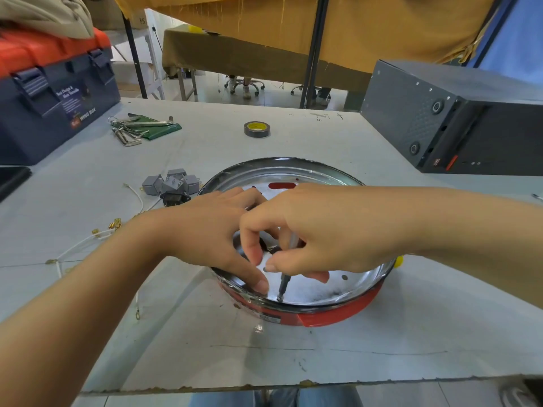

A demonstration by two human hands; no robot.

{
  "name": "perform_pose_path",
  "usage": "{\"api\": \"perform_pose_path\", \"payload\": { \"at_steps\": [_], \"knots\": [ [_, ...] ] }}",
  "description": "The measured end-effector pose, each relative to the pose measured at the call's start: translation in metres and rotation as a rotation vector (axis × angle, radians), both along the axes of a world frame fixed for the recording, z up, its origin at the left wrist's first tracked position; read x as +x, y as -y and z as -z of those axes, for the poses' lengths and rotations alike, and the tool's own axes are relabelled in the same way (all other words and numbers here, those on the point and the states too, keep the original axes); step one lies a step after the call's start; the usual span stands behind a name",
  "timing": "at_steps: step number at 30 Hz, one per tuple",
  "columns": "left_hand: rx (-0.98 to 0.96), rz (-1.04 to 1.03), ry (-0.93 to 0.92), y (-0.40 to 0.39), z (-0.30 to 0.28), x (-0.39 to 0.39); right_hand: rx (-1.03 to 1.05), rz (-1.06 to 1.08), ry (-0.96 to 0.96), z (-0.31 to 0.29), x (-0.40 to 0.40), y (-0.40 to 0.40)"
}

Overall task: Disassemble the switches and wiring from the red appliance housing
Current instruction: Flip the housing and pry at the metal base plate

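Fingers of your right hand (317, 230) pinch a screwdriver (284, 284), shaft nearly upright, tip down on the near inner rim of the housing (332, 314). Your left hand (211, 230) rests inside the same shell, fingers fairly straight, thumb pressed on the near rim just left of the screwdriver tip; it grips nothing you can see.

Housing: red outer wall, shiny metal liner, sits on the table (176, 333) near the front edge, centre-right. Red slot shows on its far inner wall. Small holes in the liner floor. Whether a screw sits under the tip, cannot tell.

Left of the housing, just beside its far rim: a cluster of grey switches (170, 183) with 1 black part among them. Nearer you, white wires (88, 242) with brass terminals lie loose on the table, apart from the housing.

Farther back: hex keys (138, 129) on a green pouch, tape roll (257, 129) mid-table. Toolbox (53, 92), blue with orange lid, at far left. Black case (458, 121) at far right.
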State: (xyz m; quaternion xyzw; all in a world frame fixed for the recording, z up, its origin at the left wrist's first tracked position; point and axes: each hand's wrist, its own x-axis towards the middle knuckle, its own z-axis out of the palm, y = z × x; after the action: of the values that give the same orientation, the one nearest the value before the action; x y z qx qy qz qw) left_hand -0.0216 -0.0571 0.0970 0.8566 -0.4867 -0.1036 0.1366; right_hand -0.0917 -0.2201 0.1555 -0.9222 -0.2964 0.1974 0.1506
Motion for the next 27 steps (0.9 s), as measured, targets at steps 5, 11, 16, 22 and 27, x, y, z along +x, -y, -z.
{"api": "perform_pose_path", "payload": {
  "at_steps": [5, 11, 16, 22, 27],
  "knots": [
    [0.016, 0.050, 0.012, 0.001, -0.002, -0.001, -0.018, -0.045, -0.043, -0.003, 0.005, 0.004],
    [0.000, 0.048, -0.002, 0.002, -0.004, -0.003, -0.053, -0.111, -0.069, -0.007, 0.008, 0.003],
    [0.012, 0.046, -0.016, 0.002, -0.004, -0.002, -0.098, -0.146, -0.067, -0.012, 0.009, 0.003],
    [0.012, 0.018, -0.040, 0.002, -0.005, -0.004, -0.121, -0.186, -0.025, -0.014, 0.011, -0.001],
    [0.005, 0.014, -0.035, 0.003, -0.006, -0.005, -0.136, -0.134, -0.036, -0.014, 0.011, -0.004]
  ]
}}
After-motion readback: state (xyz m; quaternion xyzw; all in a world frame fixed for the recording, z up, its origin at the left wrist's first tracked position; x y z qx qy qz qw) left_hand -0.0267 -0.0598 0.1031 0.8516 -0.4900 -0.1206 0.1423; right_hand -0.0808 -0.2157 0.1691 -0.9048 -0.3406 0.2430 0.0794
